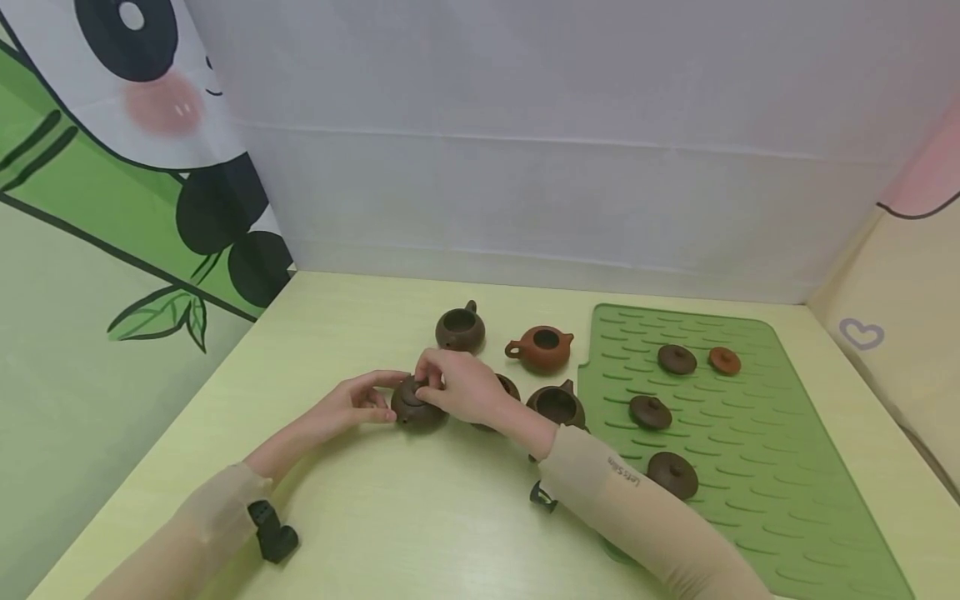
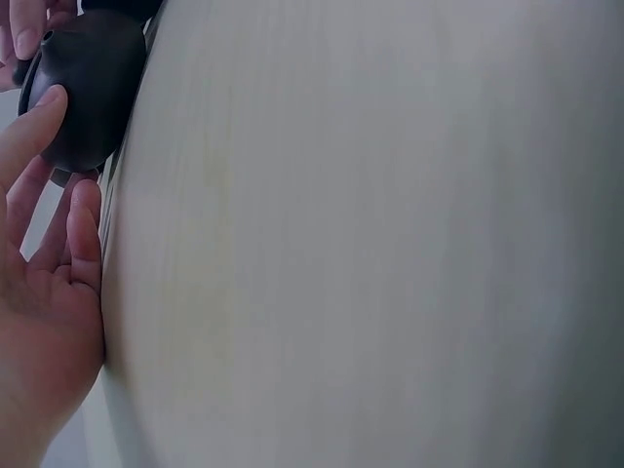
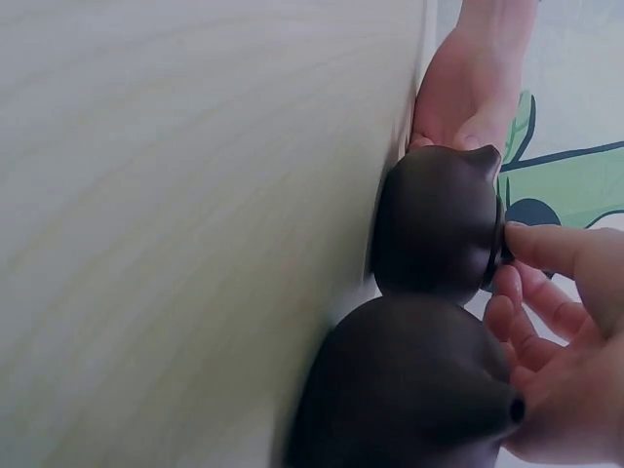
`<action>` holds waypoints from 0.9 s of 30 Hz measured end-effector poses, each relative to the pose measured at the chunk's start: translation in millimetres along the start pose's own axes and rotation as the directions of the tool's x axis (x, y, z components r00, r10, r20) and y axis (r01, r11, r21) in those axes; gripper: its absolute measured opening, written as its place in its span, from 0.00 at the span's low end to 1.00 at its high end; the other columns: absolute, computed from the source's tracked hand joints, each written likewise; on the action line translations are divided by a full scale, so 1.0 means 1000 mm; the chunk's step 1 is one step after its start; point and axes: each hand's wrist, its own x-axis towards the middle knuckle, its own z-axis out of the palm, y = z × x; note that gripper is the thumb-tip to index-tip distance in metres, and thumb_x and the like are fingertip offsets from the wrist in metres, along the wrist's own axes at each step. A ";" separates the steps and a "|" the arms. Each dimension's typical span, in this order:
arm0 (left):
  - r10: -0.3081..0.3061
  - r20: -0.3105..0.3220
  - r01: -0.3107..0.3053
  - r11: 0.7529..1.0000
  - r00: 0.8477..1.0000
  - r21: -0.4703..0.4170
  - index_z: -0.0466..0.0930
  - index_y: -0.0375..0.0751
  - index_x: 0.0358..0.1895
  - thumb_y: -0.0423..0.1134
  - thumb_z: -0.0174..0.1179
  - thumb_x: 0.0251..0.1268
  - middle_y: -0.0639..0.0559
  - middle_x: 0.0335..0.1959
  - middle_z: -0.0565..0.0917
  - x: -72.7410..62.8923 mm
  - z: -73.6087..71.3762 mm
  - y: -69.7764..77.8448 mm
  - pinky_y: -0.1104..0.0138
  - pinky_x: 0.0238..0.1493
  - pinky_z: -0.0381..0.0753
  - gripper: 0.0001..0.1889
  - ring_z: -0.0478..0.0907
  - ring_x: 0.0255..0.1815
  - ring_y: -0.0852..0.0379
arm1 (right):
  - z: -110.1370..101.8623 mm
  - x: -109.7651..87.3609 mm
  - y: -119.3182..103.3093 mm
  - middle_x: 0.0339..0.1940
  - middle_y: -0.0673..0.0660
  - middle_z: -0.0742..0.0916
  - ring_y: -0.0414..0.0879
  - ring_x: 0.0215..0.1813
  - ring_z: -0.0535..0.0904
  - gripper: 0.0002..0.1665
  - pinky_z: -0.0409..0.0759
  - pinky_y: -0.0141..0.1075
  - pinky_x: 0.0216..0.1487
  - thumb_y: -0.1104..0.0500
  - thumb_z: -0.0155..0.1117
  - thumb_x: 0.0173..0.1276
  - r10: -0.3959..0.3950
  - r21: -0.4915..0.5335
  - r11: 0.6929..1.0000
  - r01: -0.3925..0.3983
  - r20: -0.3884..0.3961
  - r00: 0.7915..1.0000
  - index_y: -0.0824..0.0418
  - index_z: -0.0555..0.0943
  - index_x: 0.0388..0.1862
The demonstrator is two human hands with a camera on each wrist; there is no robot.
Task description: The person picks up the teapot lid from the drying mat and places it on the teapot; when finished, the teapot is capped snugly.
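Observation:
My left hand steadies a small dark brown teapot from its left side, thumb on the front and fingers behind. The teapot's lid sits at its mouth. From above, my right hand pinches the lid's knob between thumb and fingers. In the right wrist view, a second dark teapot stands close beside the held one, its spout toward the camera. From the head, my right hand and forearm partly cover that neighbouring teapot.
Behind the hands stand a lidless dark teapot and a reddish-brown one. Another lidless dark teapot is by my right forearm. A green mat at right holds dark lids and a small reddish lid.

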 end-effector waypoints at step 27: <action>0.004 0.007 -0.004 1.000 1.000 -0.006 0.67 0.44 0.71 0.38 0.65 0.65 0.39 0.68 0.74 -0.002 0.000 0.001 0.70 0.45 0.75 0.31 0.78 0.38 0.60 | 0.003 0.002 -0.004 0.28 0.46 0.79 0.37 0.31 0.73 0.08 0.69 0.27 0.32 0.56 0.67 0.68 0.023 -0.067 0.998 -0.021 0.017 1.000 0.53 0.78 0.43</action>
